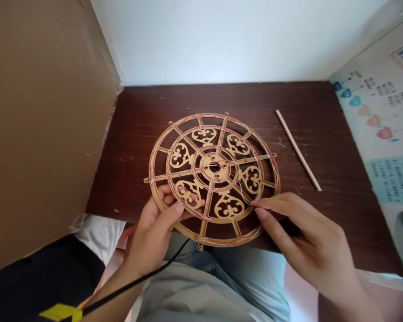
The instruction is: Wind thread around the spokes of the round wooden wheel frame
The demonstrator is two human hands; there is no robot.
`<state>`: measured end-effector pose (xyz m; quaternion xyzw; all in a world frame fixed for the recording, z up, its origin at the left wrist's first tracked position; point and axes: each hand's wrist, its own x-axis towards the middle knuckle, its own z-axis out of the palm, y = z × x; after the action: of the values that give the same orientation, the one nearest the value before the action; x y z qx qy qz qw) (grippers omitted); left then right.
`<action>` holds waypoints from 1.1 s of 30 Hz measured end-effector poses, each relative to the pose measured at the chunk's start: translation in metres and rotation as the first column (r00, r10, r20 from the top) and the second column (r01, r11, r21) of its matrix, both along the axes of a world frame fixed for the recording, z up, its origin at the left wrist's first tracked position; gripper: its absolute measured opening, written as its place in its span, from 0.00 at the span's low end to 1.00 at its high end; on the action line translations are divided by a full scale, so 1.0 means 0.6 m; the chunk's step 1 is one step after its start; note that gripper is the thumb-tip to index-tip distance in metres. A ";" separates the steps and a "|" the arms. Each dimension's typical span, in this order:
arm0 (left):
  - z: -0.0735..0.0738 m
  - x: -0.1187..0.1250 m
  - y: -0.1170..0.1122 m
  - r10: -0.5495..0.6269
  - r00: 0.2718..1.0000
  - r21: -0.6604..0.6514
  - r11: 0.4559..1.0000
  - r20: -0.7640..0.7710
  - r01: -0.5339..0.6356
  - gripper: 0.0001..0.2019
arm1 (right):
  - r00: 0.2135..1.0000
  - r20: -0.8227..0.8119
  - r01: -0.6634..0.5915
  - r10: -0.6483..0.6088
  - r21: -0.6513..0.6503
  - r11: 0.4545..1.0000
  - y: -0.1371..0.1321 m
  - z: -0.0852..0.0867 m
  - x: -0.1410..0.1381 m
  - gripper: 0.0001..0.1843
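A round gold lattice frame (229, 206) with spokes, rings and heart-shaped scrollwork tilts over the table's front edge. Thin red and white wires run along its rings and some spokes, and cross the hole in its hub. My left hand (156, 230) grips the frame at its lower left, thumb on top and fingers underneath. A loose white wire (242, 192) curves from near the hub to the lower right of the frame. Its end is between the thumb and forefinger of my right hand (309, 243), just over the frame's rim.
On the dark wooden table (137, 112), a pale thin stick (298, 152) lies to the right. Brown cardboard (47, 112) stands at the left, a white wall (221, 40) behind, and a printed panel (383, 116) at the right. A black cable (134, 284) passes across my left forearm.
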<state>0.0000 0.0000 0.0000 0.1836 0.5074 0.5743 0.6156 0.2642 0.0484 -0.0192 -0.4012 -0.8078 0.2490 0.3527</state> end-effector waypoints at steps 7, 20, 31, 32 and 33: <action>0.001 0.002 0.000 -0.035 0.997 -0.067 0.997 -0.065 0.031 0.15 | 0.998 -0.028 0.050 -0.047 0.116 0.992 -0.031 0.019 -0.032 0.14; 0.016 0.008 -0.004 -0.052 0.991 -0.171 0.985 -0.121 0.031 0.12 | 0.994 -0.015 -0.104 0.108 0.176 0.979 -0.036 0.026 -0.057 0.09; 0.004 0.009 -0.022 -0.021 0.972 -0.172 0.985 -0.233 -0.020 0.09 | 0.992 -0.065 -0.100 0.111 0.156 0.983 -0.037 0.005 -0.039 0.14; 0.004 0.011 -0.022 -0.030 0.973 -0.168 0.986 -0.231 -0.010 0.09 | 0.991 -0.072 -0.098 0.110 0.158 0.983 -0.037 0.004 -0.039 0.13; 0.004 0.012 -0.022 -0.036 0.971 -0.162 0.987 -0.236 -0.002 0.09 | 0.990 -0.082 -0.097 0.112 0.163 0.982 -0.037 0.002 -0.038 0.12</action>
<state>0.0071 -0.0134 0.0026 0.2052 0.6205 0.5000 0.5681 0.2414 0.0260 -0.0179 -0.3171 -0.8281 0.2200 0.4065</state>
